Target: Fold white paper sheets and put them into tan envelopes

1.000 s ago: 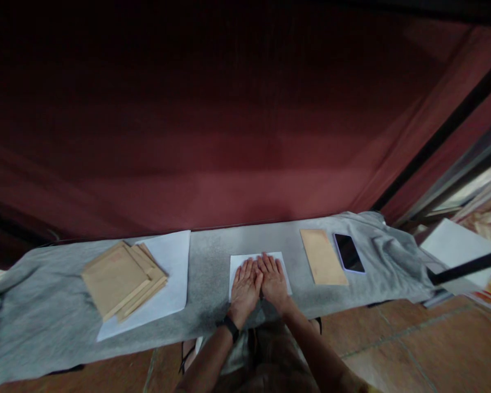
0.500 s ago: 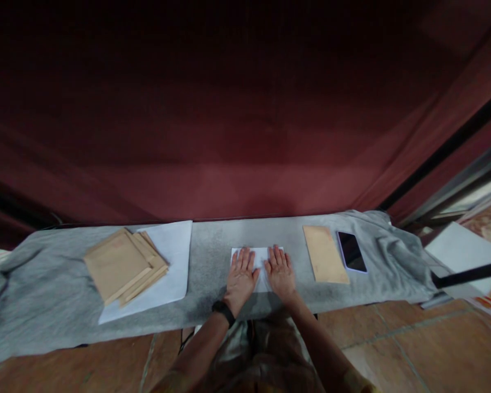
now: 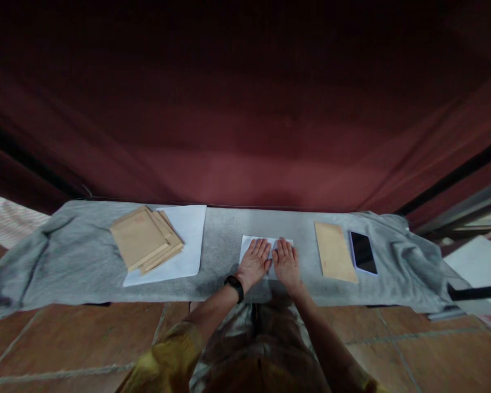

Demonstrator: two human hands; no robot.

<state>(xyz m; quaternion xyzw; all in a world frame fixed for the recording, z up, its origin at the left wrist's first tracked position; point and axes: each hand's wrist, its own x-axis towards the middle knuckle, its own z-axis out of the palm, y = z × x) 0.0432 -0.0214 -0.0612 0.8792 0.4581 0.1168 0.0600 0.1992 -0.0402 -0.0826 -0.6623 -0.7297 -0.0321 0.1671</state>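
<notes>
Both my hands lie flat, palms down and fingers stretched out, side by side on a folded white paper [image 3: 249, 244] in the middle of a grey cloth-covered bench [image 3: 221, 240]. My left hand [image 3: 255, 263] wears a black wristband and covers the paper's left part. My right hand [image 3: 287, 263] presses on the right part. Neither hand grips anything.
A stack of brown envelopes [image 3: 145, 240] rests on white sheets [image 3: 188, 245] to the left. A single brown envelope [image 3: 334, 251] and a dark phone [image 3: 363, 252] lie to the right. A dark red curtain [image 3: 245, 109] hangs behind. The floor [image 3: 85, 338] is tiled.
My hands slid apart over the white paper, then came close together again. The paper now shows shorter than a second ago. My head moved back, so more floor shows.
</notes>
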